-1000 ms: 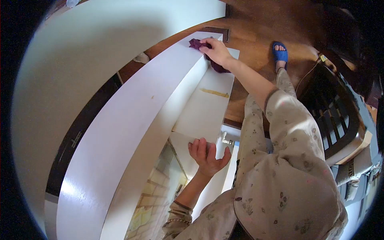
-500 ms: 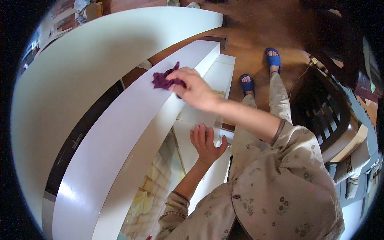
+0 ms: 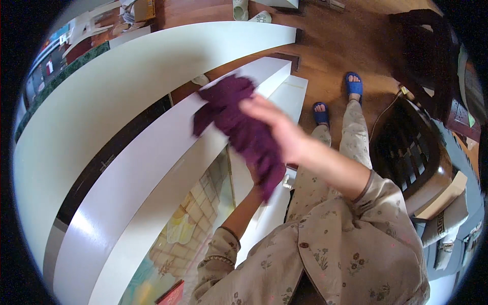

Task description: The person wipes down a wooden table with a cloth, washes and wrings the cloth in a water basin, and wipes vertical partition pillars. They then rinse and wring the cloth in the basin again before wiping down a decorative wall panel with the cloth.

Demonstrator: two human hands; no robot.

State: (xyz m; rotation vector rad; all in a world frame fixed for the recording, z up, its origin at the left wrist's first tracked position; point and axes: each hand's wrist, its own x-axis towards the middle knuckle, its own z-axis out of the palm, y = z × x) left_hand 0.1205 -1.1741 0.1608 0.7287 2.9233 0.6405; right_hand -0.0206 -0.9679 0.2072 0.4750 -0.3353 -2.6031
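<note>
Apparently, from where I watch through the head camera, the step in hand is handling the maroon cloth (image 3: pixel 245 127) itself, perhaps shaking it out or refolding it in the middle of wiping; that is my judgement, since motion blur hides the finer finger work. My right hand (image 3: pixel 285 134) is closed on the cloth along its right side, gripping it over the inner edge of the long white ledge (image 3: pixel 147 157). It looks raised toward the camera, though I cannot confirm from this angle that every corner is free of the surface. My left hand (image 3: pixel 253 175) is almost wholly covered by the cloth's lower end, so I cannot tell whether it is open, pinching the fabric or merely beside it. As I judge it, the next move calls for gathering the loose ends into a flat pad under the right palm before any contact with the ledge, as a dangling tail could fold under or drag. The cloth looks soft, limp and crumpled, deep purplish red, with a ragged flap spreading at upper left and a narrower, bunched length trailing down toward the left wrist.
</note>
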